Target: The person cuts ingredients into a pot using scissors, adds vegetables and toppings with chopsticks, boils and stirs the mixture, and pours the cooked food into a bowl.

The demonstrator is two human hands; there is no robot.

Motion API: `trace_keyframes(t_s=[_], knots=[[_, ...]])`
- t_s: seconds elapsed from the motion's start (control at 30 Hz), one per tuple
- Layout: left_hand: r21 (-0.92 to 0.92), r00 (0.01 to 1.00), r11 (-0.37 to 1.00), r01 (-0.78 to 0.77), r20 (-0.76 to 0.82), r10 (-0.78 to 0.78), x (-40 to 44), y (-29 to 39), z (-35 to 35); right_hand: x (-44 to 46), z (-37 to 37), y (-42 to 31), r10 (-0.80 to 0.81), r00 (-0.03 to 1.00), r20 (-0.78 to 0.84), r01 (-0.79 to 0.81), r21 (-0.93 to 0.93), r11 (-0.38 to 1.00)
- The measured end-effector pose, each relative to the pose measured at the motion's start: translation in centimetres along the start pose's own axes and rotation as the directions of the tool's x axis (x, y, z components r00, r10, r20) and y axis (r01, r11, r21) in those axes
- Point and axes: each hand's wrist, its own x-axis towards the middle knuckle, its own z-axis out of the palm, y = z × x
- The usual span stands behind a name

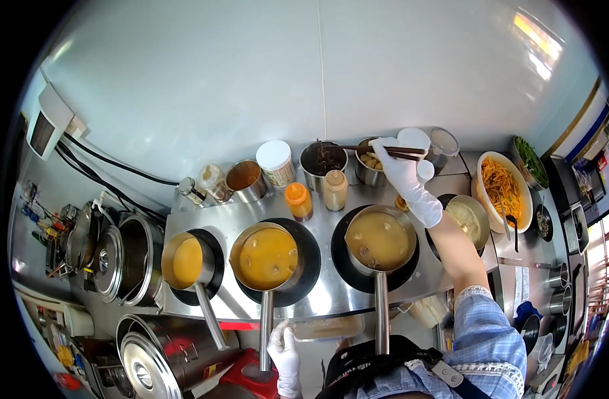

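Right hand (402,176) gripping chopsticks (407,149), counter's (323,233) back edge | left hand (284,354) hanging by pan handle (266,319), front edge, grip unclear

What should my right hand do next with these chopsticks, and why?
Probably pinch some of the dark food and lift it gently: your right hand already holds the chopsticks, and their tips reach over the steel pot that holds that food.

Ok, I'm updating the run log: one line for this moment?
right hand: holding chopsticks, tips at pot of dark food | left hand: beside pan handle, contact unclear
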Motion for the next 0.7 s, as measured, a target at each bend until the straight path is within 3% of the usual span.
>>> trace_keyframes(t_s=[0.17, 0.23, 0.4, 0.5, 0.53, 0.63, 0.7], knots=[[0.035, 0.998, 0.999, -0.034, 0.046, 0.032, 0.0, 0.2, 0.8, -0.9, -1.5, -0.5, 0.047, 0.998, -0.039, -0.048, -0.022, 0.999], [0.048, 0.995, 0.997, -0.067, 0.074, 0.063, -0.1, 0.1, 1.0, -0.7, -2.1, -0.7, 0.085, 0.992, -0.088, -0.067, 0.195, 0.978], [0.02, 0.995, 0.999, -0.032, 0.091, 0.03, -0.7, 0.0, 1.6, -0.7, -5.6, -4.0, 0.061, 0.988, -0.143, -0.037, 0.162, 0.986], [0.02, 0.993, 0.999, -0.026, 0.119, 0.023, -1.0, 0.2, 2.0, -1.7, -9.3, -8.7, -0.003, 0.982, -0.19, 0.026, 0.12, 0.992], [0.038, 0.993, 0.999, -0.027, 0.119, 0.022, -1.1, 0.2, 2.0, -2.3, -11.0, -10.3, 0.022, 0.982, -0.185, 0.015, 0.197, 0.98], [0.051, 0.993, 0.999, 0.002, 0.116, -0.008, -1.1, -0.1, 2.1, -4.8, -17.9, -12.4, 0.022, 0.974, -0.224, -0.016, 0.03, 0.999], [0.018, 0.991, 1.0, -0.001, 0.133, -0.001, -0.9, 0.2, 2.1, -7.5, -22.3, -15.0, 0.085, 0.946, -0.312, -0.056, 0.098, 0.994]])
